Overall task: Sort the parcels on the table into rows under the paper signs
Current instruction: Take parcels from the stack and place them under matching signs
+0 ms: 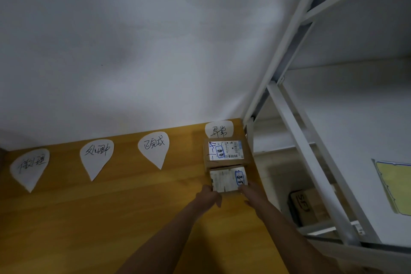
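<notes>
Okay, wooden table point(111, 207) against a white wall point(133, 51); under the rightmost sign point(219, 129) sit far parcel point(225, 151) then near parcel point(226, 179), touching, with three more signs point(96, 155) left of it. Left hand point(208, 196) grips the near parcel's corner, right hand point(251, 193) touches it, grip unclear. White shelving point(306, 151) stands right of that sign.

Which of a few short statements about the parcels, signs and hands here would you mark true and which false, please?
1. Four paper signs lie on the table. True.
2. The far parcel lies under the leftmost sign. False: it lies under the rightmost sign.
3. The left hand and right hand both touch the nearer parcel. True.
4. The nearer parcel is stacked on the far parcel. False: they lie one behind the other.
</notes>
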